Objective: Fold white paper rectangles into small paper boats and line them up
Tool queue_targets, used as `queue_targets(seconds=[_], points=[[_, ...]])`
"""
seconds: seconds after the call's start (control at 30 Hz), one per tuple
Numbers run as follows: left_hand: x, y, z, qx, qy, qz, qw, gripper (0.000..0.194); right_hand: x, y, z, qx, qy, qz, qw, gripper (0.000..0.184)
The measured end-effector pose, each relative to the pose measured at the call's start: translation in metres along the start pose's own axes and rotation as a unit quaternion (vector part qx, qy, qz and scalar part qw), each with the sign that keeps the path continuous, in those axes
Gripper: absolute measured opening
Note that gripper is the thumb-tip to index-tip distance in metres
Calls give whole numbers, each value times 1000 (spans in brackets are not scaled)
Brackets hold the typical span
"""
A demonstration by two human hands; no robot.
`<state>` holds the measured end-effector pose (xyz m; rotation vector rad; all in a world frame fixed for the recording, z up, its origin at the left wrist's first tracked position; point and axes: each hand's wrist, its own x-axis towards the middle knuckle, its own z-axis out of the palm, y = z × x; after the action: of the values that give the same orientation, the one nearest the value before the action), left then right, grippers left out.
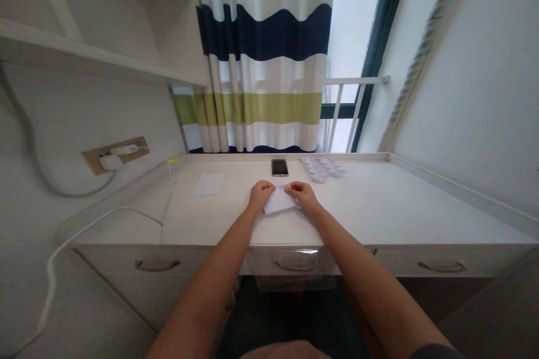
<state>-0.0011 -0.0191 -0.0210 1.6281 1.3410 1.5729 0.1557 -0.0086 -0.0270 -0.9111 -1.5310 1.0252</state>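
Note:
Between my two hands is a small white sheet of paper (278,201), held a little above the desk and slightly tilted. My left hand (261,194) pinches its upper left corner between thumb and fingers. At the upper right edge, my right hand (304,195) grips the same paper, thumb on the near side. Whether the paper has a fold in it is too small to tell. Just beyond my hands a dark phone (279,167) lies flat. Several folded white paper pieces (320,169) are spread in rows behind my right hand.
A stack of white paper (208,184) lies left on the white desk (379,207). A white cable (105,214) runs over the desk's left edge, below a wall socket (115,156). Clear plastic (290,269) hangs over the middle drawer. Behind the desk hangs a striped curtain (269,73).

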Motion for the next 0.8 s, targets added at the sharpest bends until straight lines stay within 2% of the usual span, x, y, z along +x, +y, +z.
queue_targets(seconds=[0.1,0.2,0.3,0.47,0.6,0.8], points=[[1,-2,1,-24,-32,-75,996,13,1,1,-1,-78,37,-54,995,24],[0,-3,1,-75,-53,-117,989,14,-4,-2,-1,-171,64,-131,974,19],[-2,-3,3,-137,-60,-150,977,12,-11,-10,0,-256,44,-214,942,17],[-2,-2,4,-237,-64,-184,952,15,-20,-19,4,-347,10,-296,890,23],[-2,-2,3,-269,-67,-198,940,16,-23,-22,7,-392,-16,-312,865,23],[-2,0,1,-280,-54,-210,935,17,-24,-23,8,-393,-44,-297,869,22]])
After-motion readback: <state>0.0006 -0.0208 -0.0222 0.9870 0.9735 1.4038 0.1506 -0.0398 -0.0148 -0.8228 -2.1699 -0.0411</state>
